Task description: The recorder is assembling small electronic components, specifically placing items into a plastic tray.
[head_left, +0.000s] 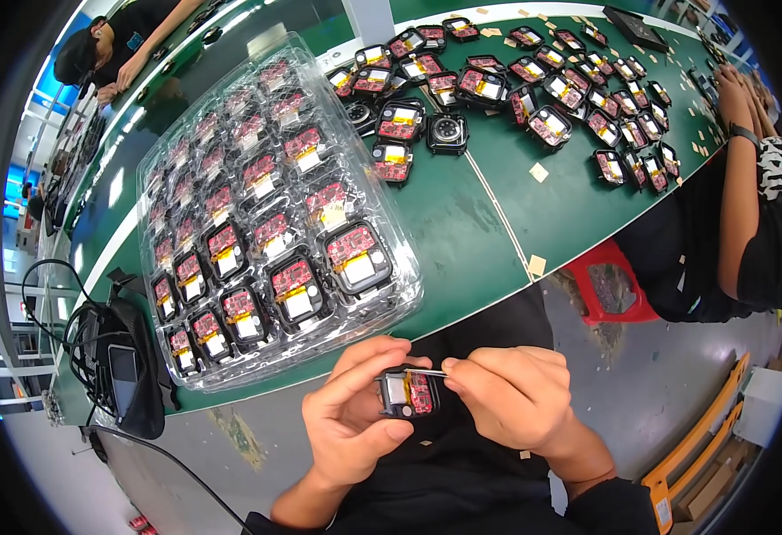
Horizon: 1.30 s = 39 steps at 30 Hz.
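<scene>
— That tray [230, 125]?
— Clear plastic, glossy, catching glare off every pocket.
— And the table [462, 241]?
— Green mat, smooth, fairly matt, scuffed in patches.
— The unit [407, 393] in the left hand [351, 415]?
— Black plastic shell, red circuit board, a shiny silver cell.
— The right hand [511, 397] holds?
— A thin metal tool [427, 372], bright.
— The bag [123, 366]?
— Black cloth, dull.
— The stool [609, 285]?
— Red plastic, worn.

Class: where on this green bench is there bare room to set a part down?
Bare green table lies between the clear tray and the loose watch modules. Crowded: the tray and the far right edge. Left hand and right hand hold one module.
</scene>
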Available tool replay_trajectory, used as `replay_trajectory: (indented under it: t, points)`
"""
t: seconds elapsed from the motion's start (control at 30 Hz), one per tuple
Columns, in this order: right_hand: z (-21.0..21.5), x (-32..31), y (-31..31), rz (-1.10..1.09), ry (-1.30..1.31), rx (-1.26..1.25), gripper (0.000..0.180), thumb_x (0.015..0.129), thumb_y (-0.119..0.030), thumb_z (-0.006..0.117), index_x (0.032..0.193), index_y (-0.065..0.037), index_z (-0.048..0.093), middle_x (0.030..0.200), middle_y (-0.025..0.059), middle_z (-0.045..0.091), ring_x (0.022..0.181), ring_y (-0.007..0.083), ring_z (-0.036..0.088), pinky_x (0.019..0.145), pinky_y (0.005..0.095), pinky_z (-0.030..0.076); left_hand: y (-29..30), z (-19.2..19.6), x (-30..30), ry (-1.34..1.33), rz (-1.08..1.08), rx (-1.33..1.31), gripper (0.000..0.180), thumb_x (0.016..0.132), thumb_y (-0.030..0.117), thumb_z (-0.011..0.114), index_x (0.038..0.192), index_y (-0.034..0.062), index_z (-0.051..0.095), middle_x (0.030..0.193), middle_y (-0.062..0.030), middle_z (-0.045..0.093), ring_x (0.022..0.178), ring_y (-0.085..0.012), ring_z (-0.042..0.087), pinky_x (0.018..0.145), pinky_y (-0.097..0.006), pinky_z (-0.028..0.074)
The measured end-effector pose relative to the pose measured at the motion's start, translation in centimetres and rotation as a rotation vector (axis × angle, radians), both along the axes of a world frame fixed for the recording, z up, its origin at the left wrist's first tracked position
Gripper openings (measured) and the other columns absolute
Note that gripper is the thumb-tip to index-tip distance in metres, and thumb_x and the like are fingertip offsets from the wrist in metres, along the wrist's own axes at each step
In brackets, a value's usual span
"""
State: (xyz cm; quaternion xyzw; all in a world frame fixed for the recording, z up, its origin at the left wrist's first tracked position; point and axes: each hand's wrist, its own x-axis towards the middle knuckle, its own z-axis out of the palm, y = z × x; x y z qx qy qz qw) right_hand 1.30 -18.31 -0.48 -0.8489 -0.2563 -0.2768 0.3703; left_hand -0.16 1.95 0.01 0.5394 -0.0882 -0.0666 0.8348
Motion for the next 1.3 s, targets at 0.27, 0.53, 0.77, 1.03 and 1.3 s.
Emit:
replay_trajectory:
  t: [0.27,0.53,0.77,1.03,1.3]
  points:
    - [-0.6,-0.2,0.0,-0.030,-0.033,0.013,0.022,0.076,-0.006,0.079,0.097,-0.001,0.076,0.081,0.0042,0.065,0.051,0.0108,0.053,0.044,0.0249,0.039,-1.3,1.2,-0.4,0.213,0.121,0.020,0.071,0.085,0.032,0.087,0.133,-0.0121,0.059,0.139,-0.0261,0.052,0.120,-0.0359,0.064,0.108,-0.052,0.053]
    - [-0.3,-0.4,-1.0,0.031,-0.094,-0.105,0.029,0.069,-0.005,0.076,0.098,-0.001,0.077,0.081,0.0024,0.066,0.051,0.0081,0.050,0.045,0.0229,0.036,-0.4,1.0,-0.7,0.179,0.003,-0.060,0.064,0.088,0.012,0.082,0.140,-0.0126,0.054,0.146,-0.0253,0.049,0.127,-0.0417,0.061,0.110,-0.050,0.050]
    - [0.9,1.5,-3.3,0.131,0.117,0.230,0.025,0.074,0.003,0.078,0.099,-0.003,0.077,0.086,0.0066,0.070,0.058,0.0163,0.062,0.052,0.0254,0.047,1.0,1.7,-0.7,0.061,-0.016,-0.037,0.063,0.081,0.008,0.087,0.136,-0.0094,0.060,0.135,-0.0253,0.056,0.122,-0.0416,0.064,0.106,-0.052,0.052]
    - [2.2,8.2,-4.9,-0.472,0.136,0.057,0.028,0.089,-0.005,0.077,0.115,-0.001,0.070,0.116,0.0138,0.060,0.074,0.0277,0.070,0.063,0.0384,0.055,2.7,5.7,2.4,-0.479,0.356,0.450,0.048,0.073,0.008,0.090,0.112,-0.0026,0.065,0.121,-0.0178,0.055,0.117,-0.0388,0.064,0.100,-0.053,0.057]
    - [0.6,11.0,-5.3,-0.696,0.157,-0.177,0.016,0.094,-0.017,0.072,0.109,-0.013,0.072,0.134,0.0071,0.061,0.078,0.0354,0.072,0.068,0.0463,0.056,2.8,7.9,9.9,-0.569,0.629,1.164,0.025,0.073,-0.004,0.084,0.090,-0.0005,0.065,0.103,-0.0146,0.071,0.096,-0.0296,0.070,0.085,-0.038,0.054]
